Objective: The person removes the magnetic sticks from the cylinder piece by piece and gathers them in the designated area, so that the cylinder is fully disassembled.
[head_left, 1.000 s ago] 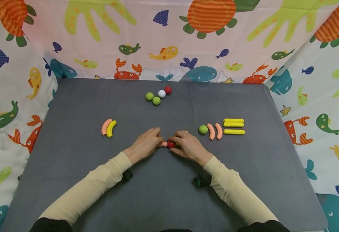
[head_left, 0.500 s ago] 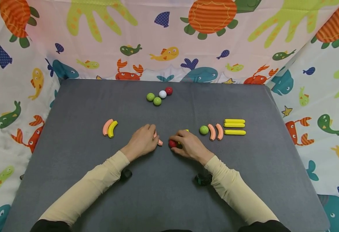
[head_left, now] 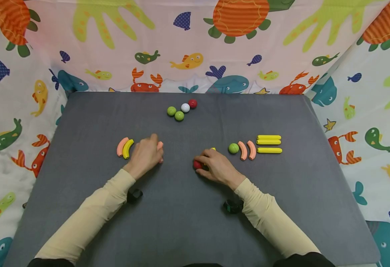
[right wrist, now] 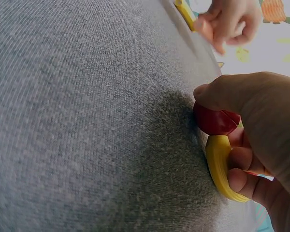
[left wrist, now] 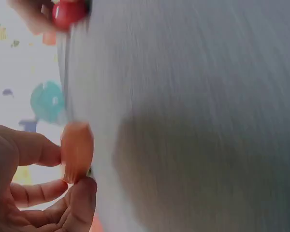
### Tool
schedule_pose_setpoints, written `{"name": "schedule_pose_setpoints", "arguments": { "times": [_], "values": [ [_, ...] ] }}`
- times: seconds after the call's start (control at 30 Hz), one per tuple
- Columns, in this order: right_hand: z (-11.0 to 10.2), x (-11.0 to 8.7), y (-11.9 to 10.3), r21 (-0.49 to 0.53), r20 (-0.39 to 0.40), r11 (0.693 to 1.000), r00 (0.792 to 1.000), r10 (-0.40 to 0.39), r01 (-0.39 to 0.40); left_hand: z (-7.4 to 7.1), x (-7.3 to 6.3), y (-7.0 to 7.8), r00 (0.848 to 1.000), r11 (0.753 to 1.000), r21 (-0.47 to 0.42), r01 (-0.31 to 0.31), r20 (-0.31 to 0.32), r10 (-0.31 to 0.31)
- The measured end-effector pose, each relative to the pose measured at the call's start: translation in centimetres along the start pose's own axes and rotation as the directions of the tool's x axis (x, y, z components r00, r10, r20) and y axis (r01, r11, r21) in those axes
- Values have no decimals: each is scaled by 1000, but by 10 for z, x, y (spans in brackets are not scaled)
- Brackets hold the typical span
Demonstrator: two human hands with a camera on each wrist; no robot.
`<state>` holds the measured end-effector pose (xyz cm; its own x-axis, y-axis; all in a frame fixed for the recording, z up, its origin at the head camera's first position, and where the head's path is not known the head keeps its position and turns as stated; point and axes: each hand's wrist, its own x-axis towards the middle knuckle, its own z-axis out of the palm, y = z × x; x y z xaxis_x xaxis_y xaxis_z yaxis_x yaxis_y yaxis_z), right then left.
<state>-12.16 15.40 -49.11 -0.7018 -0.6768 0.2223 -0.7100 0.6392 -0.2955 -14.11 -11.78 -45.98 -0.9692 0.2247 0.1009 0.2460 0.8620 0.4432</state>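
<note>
My left hand [head_left: 145, 152] pinches a salmon-pink curved bead [left wrist: 77, 151] between thumb and fingertips, off the cloth in the left wrist view. Just left of that hand lie another pink curved bead [head_left: 122, 147] and a yellow curved bead [head_left: 128, 149], side by side. At the middle of the table my right hand [head_left: 219, 167] grips a red ball-shaped bead [right wrist: 215, 119] with the thumb over it. Below the red bead, a yellow curved bead [right wrist: 218, 164] lies end-on to it, with fingertips against its side. The right hand covers most of both from above.
Right of my right hand lie a green ball [head_left: 233, 148], two pink curved beads [head_left: 247, 150] and several straight yellow sticks [head_left: 269, 150]. Green balls [head_left: 179, 116], a white ball [head_left: 185, 108] and a red ball [head_left: 192, 104] sit near the far edge of the grey table [head_left: 181, 230].
My left hand has moved left with the pink bead, away from the red bead toward the pink and yellow pair. My right hand has stayed nearly in place on the red bead.
</note>
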Motion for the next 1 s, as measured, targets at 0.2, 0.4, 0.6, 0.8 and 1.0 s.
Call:
{"name": "schedule_pose_setpoints", "arguments": {
  "times": [0.2,0.4,0.6,0.8,1.0],
  "values": [
    [-5,4,2,-9,17,1000,1000,0,0,-15,-12,-39,975,977,212,7,-216,40],
    [-7,7,1,3,27,1000,1000,-3,2,-7,-19,-58,964,954,299,2,-253,77],
    [-7,9,1,18,38,1000,999,1,-1,-2,-19,-60,942,934,354,-48,-296,160],
    [-13,4,8,4,24,1000,1000,2,-2,0,-15,-15,961,961,165,-220,-134,243],
    [-8,-3,10,-57,-48,998,999,-4,1,22,-10,39,920,923,-7,-385,82,384]
  ]
}}
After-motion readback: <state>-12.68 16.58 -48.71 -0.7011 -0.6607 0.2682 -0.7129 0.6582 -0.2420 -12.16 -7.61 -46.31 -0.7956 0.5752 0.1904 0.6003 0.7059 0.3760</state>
